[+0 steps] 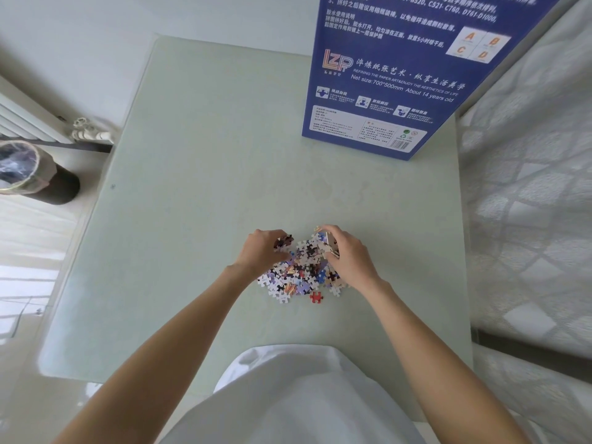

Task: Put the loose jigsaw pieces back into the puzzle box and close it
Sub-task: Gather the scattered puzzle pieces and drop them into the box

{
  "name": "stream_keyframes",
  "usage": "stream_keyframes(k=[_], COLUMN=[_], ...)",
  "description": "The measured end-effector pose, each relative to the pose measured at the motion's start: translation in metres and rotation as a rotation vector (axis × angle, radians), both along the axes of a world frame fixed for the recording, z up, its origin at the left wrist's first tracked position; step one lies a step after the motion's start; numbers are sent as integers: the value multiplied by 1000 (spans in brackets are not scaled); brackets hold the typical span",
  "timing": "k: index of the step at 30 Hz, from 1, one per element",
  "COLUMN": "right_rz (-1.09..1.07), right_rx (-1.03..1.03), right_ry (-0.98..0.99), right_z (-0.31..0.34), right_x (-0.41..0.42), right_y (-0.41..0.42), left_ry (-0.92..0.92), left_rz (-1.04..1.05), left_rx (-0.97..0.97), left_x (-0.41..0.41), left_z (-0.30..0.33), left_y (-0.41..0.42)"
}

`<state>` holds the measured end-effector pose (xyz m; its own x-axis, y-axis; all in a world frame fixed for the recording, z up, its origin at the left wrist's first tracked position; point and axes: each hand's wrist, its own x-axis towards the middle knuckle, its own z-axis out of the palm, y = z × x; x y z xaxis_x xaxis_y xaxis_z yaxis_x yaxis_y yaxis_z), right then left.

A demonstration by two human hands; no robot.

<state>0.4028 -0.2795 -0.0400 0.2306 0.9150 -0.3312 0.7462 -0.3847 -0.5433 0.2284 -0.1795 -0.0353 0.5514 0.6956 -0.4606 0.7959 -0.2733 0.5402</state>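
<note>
Pale green glass tabletop (pixel 198 193) fills mid-frame; bin (pixel 28 169) at far left on the floor. Left hand (pixel 261 251), centre frame, fingers curled down into the jigsaw pieces (pixel 299 272), apparently raking the heap inward. Right hand (pixel 347 256) mirrors it just to the right, fingers clamped on a small stack of pieces; fingertips hidden under the pieces. One red piece (pixel 316 297) lies apart at the heap's lower edge. Puzzle box (pixel 390 78) stands upright, upper right, well apart from the heap, top cut off by the frame. Its opening is unseen; open or closed, cannot tell.
</note>
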Motion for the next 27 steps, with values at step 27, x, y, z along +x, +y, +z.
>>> stream_keyframes(k=[27], right_rz=[39], right_rx=[450], right_ry=[279], right_z=[236], right_x=[103], right_y=[75], left_ry=[-593], left_rz=[-29], left_rx=[424], left_x=[91], left_z=[186], left_y=[105])
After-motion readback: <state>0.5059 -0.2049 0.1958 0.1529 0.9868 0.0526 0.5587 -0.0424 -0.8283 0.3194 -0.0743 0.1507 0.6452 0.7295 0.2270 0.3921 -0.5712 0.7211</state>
